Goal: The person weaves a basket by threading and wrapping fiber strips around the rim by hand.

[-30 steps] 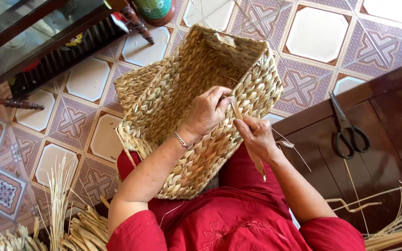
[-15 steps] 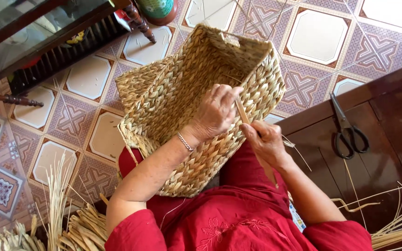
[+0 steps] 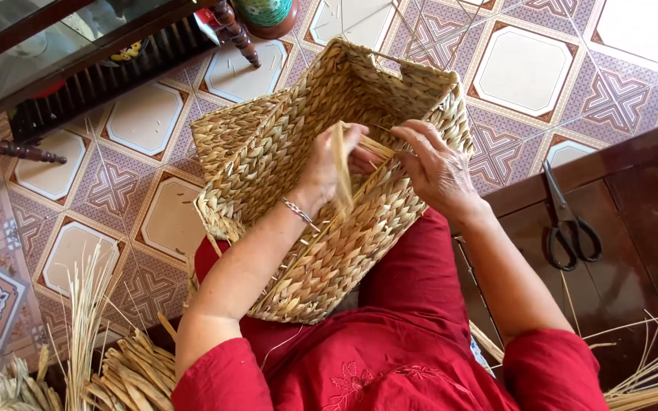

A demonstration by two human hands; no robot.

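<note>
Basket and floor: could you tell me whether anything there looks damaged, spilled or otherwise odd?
Nothing looks damaged. The basket lies tipped on the lap, a loose strand sticks up by the left hand, and straw bits litter the floor.

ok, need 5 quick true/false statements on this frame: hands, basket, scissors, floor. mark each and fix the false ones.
1. Both hands work at the woven basket. True: left hand and right hand meet at its side.
2. The left hand pinches a flat straw strand. True.
3. The scissors lie on the tiled floor. False: they lie on the dark wooden surface.
4. The right hand holds the scissors. False: they lie untouched, apart from it.
5. The basket rests on a table. False: it rests on the person's lap, on red clothing.
</note>
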